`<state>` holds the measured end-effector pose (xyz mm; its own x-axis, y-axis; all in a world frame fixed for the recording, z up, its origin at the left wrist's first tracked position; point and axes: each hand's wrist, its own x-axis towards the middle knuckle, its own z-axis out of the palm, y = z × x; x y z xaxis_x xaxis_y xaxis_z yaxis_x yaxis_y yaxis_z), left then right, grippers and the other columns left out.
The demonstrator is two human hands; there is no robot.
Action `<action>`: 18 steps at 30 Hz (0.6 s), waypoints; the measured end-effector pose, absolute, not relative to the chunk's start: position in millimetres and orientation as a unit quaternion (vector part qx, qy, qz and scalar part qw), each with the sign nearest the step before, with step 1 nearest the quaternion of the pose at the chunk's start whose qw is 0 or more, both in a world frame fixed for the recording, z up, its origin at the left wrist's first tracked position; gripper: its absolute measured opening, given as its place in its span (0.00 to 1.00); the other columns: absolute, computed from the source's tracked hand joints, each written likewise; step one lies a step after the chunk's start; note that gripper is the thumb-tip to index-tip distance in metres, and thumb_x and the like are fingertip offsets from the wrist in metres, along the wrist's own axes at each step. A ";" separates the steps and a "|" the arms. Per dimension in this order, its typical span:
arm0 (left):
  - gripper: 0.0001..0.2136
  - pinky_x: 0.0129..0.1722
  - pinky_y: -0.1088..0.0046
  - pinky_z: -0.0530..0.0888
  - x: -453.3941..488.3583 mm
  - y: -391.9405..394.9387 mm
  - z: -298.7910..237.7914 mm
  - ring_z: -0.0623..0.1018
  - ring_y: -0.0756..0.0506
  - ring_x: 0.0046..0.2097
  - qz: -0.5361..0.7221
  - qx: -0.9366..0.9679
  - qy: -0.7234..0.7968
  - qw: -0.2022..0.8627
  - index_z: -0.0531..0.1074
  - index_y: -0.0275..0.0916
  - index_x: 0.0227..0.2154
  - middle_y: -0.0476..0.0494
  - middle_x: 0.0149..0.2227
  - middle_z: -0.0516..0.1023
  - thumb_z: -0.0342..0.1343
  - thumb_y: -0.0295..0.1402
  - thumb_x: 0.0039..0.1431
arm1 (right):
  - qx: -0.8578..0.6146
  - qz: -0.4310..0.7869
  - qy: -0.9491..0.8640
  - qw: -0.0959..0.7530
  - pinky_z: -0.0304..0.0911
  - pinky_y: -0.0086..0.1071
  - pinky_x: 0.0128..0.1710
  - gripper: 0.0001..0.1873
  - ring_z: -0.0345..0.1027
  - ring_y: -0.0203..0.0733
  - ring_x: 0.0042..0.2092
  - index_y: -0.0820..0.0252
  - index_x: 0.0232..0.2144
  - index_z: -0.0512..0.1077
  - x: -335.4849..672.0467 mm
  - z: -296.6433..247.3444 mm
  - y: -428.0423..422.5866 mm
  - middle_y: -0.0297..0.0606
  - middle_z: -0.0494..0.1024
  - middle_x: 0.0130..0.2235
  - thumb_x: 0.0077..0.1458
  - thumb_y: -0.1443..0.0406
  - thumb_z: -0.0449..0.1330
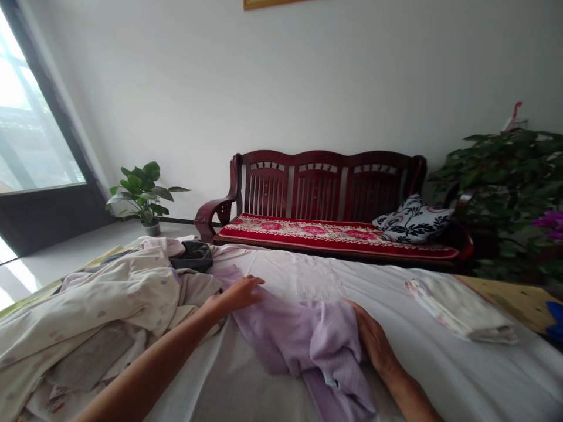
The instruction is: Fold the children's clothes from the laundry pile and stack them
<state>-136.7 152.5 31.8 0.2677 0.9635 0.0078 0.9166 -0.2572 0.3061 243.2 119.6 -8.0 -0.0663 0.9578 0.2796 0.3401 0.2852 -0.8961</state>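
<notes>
Lilac ribbed knit garment, rumpled, at 6 o'clock on the white bed sheet. Right hand, at the garment's 3 o'clock, lies flat with fingers together, tips hidden under a fold. Left hand, at its 10 o'clock, rests palm down, fingers loosely curled on the cloth. Step judged: spreading the garment flat; smoothing it would call for both palms drawing outward. Heap of cream dotted laundry at 9 o'clock; folded cream cloth at 2 o'clock; dark red wooden bench at 12 o'clock.
</notes>
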 end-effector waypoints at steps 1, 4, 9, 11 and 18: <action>0.25 0.60 0.57 0.66 -138.6 151.2 27.9 0.71 0.36 0.60 0.077 0.784 0.605 0.115 0.69 0.40 0.59 0.34 0.59 0.73 0.57 0.34 0.58 | -0.493 0.336 -0.659 0.458 0.58 0.47 0.65 0.29 0.68 0.52 0.60 0.55 0.50 0.77 242.5 -6.5 118.9 0.43 0.78 0.56 0.60 0.44 0.52; 0.26 0.61 0.50 0.63 -139.4 148.3 19.5 0.68 0.31 0.62 0.060 0.771 0.627 0.095 0.68 0.41 0.59 0.32 0.61 0.71 0.57 0.35 0.56 | -0.474 0.351 -0.685 0.428 0.63 0.49 0.61 0.26 0.70 0.54 0.57 0.55 0.50 0.77 240.5 -5.0 118.6 0.43 0.79 0.54 0.57 0.47 0.56; 0.11 0.60 0.54 0.62 -136.5 152.1 17.5 0.74 0.36 0.55 0.094 0.760 0.640 0.063 0.73 0.42 0.43 0.38 0.49 0.79 0.55 0.33 0.57 | -0.475 0.355 -0.683 0.426 0.69 0.46 0.53 0.24 0.75 0.56 0.50 0.57 0.44 0.79 235.7 -6.5 120.6 0.44 0.83 0.47 0.52 0.48 0.61; 0.08 0.61 0.55 0.61 -136.2 154.9 25.2 0.76 0.38 0.52 0.110 0.754 0.645 0.051 0.71 0.42 0.40 0.41 0.44 0.80 0.50 0.31 0.60 | -0.476 0.352 -0.667 0.453 0.70 0.44 0.52 0.23 0.76 0.53 0.48 0.57 0.42 0.79 235.2 -0.5 120.6 0.43 0.83 0.45 0.53 0.49 0.60; 0.07 0.44 0.70 0.72 -144.3 137.9 94.7 0.76 0.45 0.40 0.520 0.629 0.576 -0.050 0.66 0.42 0.39 0.47 0.39 0.77 0.49 0.34 0.57 | -0.456 0.258 -0.486 0.700 0.69 0.39 0.47 0.18 0.75 0.44 0.43 0.56 0.43 0.77 261.5 60.7 117.2 0.37 0.82 0.43 0.49 0.58 0.66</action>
